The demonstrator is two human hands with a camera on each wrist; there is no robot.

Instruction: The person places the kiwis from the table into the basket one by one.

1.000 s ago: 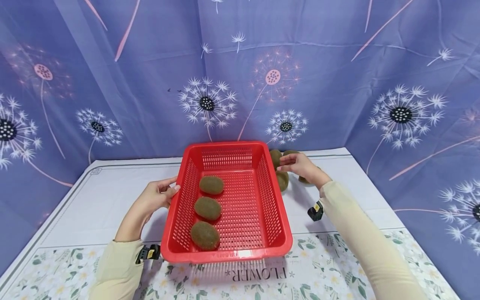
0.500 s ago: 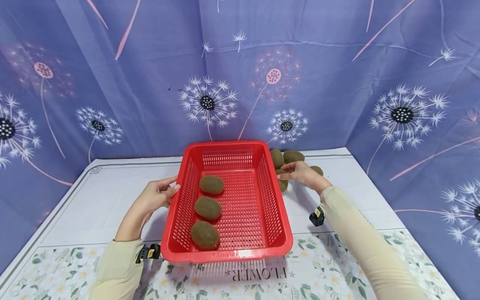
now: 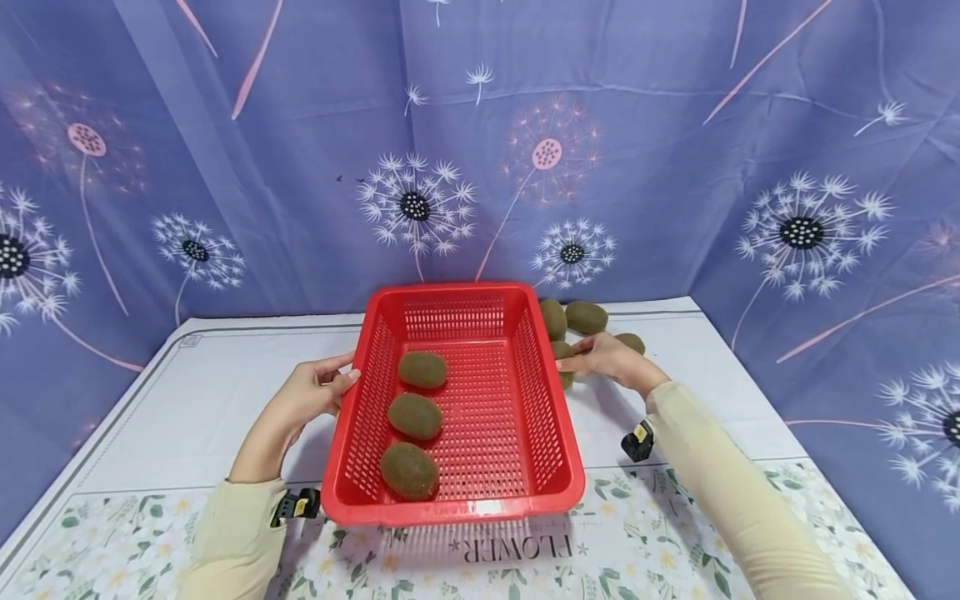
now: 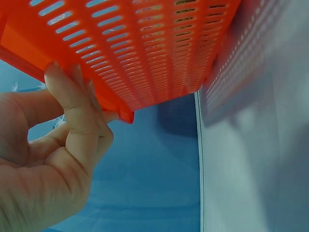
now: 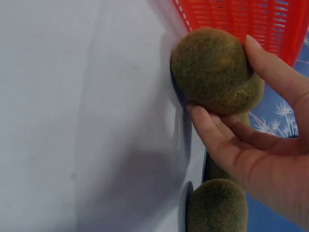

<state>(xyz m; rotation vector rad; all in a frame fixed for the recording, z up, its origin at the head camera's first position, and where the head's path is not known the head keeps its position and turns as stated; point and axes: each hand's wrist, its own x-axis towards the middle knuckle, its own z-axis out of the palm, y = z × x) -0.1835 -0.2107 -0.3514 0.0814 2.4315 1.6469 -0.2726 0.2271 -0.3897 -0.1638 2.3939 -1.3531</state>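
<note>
A red plastic basket [image 3: 480,507] with slotted walls stands in the middle of the head view. Three brown kiwis [image 3: 415,417] lie in a column along its left side. My left hand [image 3: 303,396] grips the basket's left rim; in the left wrist view its fingers bend over the edge. Beyond the basket's right wall, my right hand [image 3: 611,360] is among more kiwis. The right wrist view shows its thumb and fingers around a fuzzy kiwi [image 5: 207,67], pinching it close to the basket wall. Another kiwi shows partly behind that one.
Several loose kiwis [image 3: 587,317] lie on the white tabletop behind and beside my right hand, one of them [image 5: 217,208] near its fingers. A flower-printed cloth [image 3: 645,542] covers the front. Blue dandelion curtains [image 3: 480,167] enclose the back and sides.
My right hand has come down and slightly toward me, from above the loose kiwis to one beside the basket wall, its fingers now around it. The left hand and basket stay put.
</note>
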